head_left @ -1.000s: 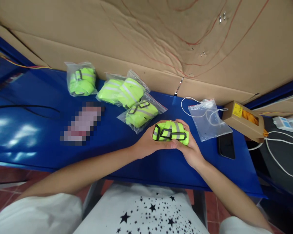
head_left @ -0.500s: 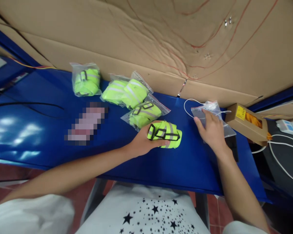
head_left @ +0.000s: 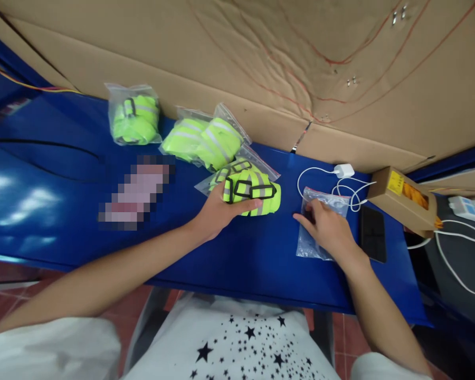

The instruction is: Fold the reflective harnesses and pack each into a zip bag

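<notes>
My left hand (head_left: 217,210) is closed round a rolled reflective vest (head_left: 267,200), neon yellow with grey bands and black buckles. The roll is held just above the blue table, in front of the bagged vests. On the right, a clear zip-lock bag (head_left: 316,245) lies flat on the tabletop. Over it is my right hand (head_left: 330,227), its fingertips touching the bag and its thumb standing apart to the left. The fingers are bent but not pinched together.
Several bagged vests (head_left: 221,142) lie along the cardboard wall (head_left: 142,58), one bag (head_left: 136,119) farther left. Right of my hand are a black phone (head_left: 372,232), a white charger (head_left: 343,170) with its cable, and a cardboard box (head_left: 399,198). A blurred-out item (head_left: 138,192) lies left.
The zip-lock bag has come left and nearer to me with my right hand, uncovering the charger and phone. My left hand has shifted slightly left and away with the rolled vest.
</notes>
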{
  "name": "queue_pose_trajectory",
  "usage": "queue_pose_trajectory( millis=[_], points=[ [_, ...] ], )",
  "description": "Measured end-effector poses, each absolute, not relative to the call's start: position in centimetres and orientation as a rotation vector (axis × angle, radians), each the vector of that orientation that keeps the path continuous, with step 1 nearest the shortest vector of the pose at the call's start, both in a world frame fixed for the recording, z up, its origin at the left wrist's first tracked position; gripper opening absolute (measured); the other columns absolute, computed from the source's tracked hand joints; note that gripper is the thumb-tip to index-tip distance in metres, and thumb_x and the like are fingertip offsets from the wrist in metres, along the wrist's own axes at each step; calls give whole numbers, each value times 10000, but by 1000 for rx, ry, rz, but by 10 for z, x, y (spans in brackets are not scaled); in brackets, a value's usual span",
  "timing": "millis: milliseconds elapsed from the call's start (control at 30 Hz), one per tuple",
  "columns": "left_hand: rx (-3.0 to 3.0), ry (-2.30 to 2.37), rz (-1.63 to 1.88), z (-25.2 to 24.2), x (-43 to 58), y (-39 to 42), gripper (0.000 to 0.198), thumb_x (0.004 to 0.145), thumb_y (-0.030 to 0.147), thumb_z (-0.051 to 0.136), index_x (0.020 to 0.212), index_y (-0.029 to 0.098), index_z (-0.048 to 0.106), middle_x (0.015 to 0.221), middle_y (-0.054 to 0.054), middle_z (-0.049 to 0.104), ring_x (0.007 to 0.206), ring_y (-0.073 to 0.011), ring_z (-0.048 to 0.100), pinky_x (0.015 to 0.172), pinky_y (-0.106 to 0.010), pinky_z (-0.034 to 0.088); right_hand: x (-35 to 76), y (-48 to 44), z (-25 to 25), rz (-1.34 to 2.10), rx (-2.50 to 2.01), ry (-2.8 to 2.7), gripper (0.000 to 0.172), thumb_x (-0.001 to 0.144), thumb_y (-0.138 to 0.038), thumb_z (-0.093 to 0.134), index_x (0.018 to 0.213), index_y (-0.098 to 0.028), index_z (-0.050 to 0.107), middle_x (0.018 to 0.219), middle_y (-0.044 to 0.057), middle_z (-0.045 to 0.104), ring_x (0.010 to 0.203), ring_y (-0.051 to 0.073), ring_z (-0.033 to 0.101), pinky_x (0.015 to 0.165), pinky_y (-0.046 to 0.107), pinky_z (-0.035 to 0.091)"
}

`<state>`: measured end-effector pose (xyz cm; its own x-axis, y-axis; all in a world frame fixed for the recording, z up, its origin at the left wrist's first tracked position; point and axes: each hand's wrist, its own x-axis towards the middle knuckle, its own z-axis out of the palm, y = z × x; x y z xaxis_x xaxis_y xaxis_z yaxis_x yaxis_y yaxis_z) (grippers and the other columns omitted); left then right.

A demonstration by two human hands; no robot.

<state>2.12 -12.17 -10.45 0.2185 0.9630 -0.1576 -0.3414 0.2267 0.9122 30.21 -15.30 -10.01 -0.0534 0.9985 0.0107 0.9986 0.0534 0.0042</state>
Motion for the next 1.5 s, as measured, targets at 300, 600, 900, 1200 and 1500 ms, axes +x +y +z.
queue_pose_trajectory(
  millis=[300, 600, 900, 1200, 1500],
  points=[
    [810, 826, 1091, -92, 22, -126, 575, 668, 334, 981, 1175, 201, 746, 1287, -85, 768, 1253, -320, 701, 1088, -443, 591, 299, -187, -71, 694, -1268, -2736, 357, 924, 5, 438, 1057, -244, 657, 988, 4, 726, 931, 187, 696, 881, 389, 502],
    [757, 794, 1123, -94, 24, -129, 497, 724, 296, 944, 1178, 206, 760, 1248, -71, 786, 1217, -296, 722, 1086, -418, 590, 247, -198, -103, 352, -1464, -2332, 256, 975, -418, 647, 1070, -181, 632, 993, 66, 717, 893, 224, 712, 729, 328, 503],
    [801, 723, 899, -97, 30, -150, 522, 668, 227, 961, 1153, 196, 768, 1130, -76, 811, 1083, -288, 763, 996, -426, 611, 250, -190, -100, 683, -1504, -1901, 34, 926, -231, 574, 898, -215, 564, 717, -16, 650, 603, 133, 611, 589, 245, 461],
    [739, 738, 872, -102, 33, -151, 503, 644, 205, 970, 1104, 187, 767, 1076, -46, 812, 1038, -230, 755, 940, -336, 588, 257, -190, -105, 458, -1484, -1913, 179, 960, -148, 499, 1084, -214, 610, 841, 0, 714, 729, 159, 708, 672, 261, 516],
    [737, 658, 761, -103, 27, -144, 530, 653, 249, 974, 1143, 193, 780, 1068, -65, 817, 988, -241, 773, 910, -353, 603, 262, -187, -103, 318, -1319, -2086, 239, 976, -95, 525, 1156, -230, 605, 937, 1, 751, 804, 154, 732, 709, 246, 539]
  ],
)
